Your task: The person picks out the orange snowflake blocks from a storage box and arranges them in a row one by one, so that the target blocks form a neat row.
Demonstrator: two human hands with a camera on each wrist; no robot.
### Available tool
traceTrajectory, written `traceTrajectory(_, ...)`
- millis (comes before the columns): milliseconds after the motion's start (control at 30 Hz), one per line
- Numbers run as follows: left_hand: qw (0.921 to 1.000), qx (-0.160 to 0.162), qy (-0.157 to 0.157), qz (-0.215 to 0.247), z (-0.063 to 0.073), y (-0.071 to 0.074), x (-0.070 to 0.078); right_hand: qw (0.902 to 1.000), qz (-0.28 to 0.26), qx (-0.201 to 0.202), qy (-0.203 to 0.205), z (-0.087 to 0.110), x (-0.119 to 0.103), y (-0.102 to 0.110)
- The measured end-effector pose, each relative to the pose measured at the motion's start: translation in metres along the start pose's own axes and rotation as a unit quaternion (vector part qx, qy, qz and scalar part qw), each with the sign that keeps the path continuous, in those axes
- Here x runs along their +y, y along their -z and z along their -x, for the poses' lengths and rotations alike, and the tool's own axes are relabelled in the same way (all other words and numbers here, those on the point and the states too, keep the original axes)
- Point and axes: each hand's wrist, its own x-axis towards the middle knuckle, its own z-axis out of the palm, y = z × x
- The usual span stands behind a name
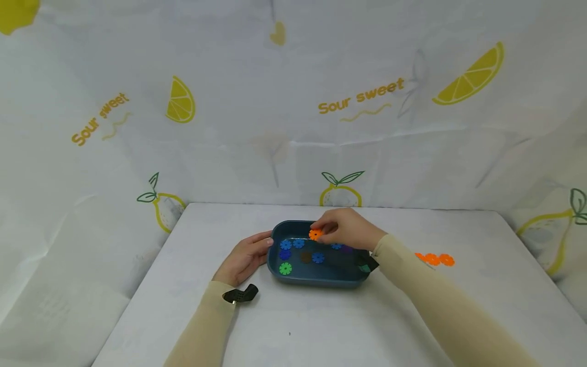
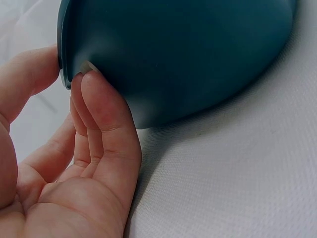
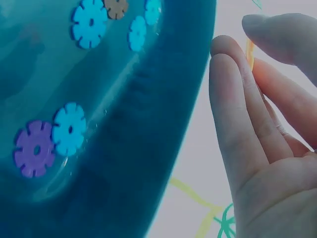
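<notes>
A blue plastic tray (image 1: pixel 316 280) sits on the table, with notched plastic discs lying inside. My left hand (image 1: pixel 245 257) holds its left end; in the left wrist view the thumb (image 2: pixel 29 74) is at the rim and the fingers (image 2: pixel 106 104) lie against the outer wall. Over the far side of the tray, my right hand (image 1: pixel 350 228) pinches an orange notched disc (image 1: pixel 315 234) between thumb and fingers. That disc shows edge-on as a thin orange strip in the right wrist view. Inside are a green disc (image 1: pixel 285 268), a brown disc (image 1: pixel 305 257), a purple disc (image 3: pixel 34 148) and several blue discs (image 3: pixel 89 23).
Several orange discs (image 1: pixel 447 260) lie on the white table (image 1: pixel 275 326) right of the tray, partly hidden by my right sleeve (image 1: pixel 426 285). Behind the table hangs a white cloth (image 1: pixel 229 168) printed with lemons.
</notes>
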Motion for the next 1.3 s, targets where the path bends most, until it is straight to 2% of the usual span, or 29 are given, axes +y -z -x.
traceTrajectory(233,1.0000,-0.002,0.001,-0.009,-0.002,0.003,-0.003,0.9986,-0.012,0.042,-0.030,0.022,0.012,0.015)
traceTrajectory(700,0.9999,-0.006,-0.002,-0.008,-0.001,0.000,-0.002,0.9907,-0.004,0.115,-0.073,0.074,0.046,0.041)
traceTrajectory(933,1.0000,-0.003,-0.002,-0.007,0.000,0.000,-0.001,0.9838,0.007,0.149,-0.100,0.106,0.066,0.055)
traceTrajectory(1300,1.0000,-0.007,0.005,0.004,-0.002,0.002,-0.003,0.9659,0.039,0.176,-0.186,0.160,0.105,0.067)
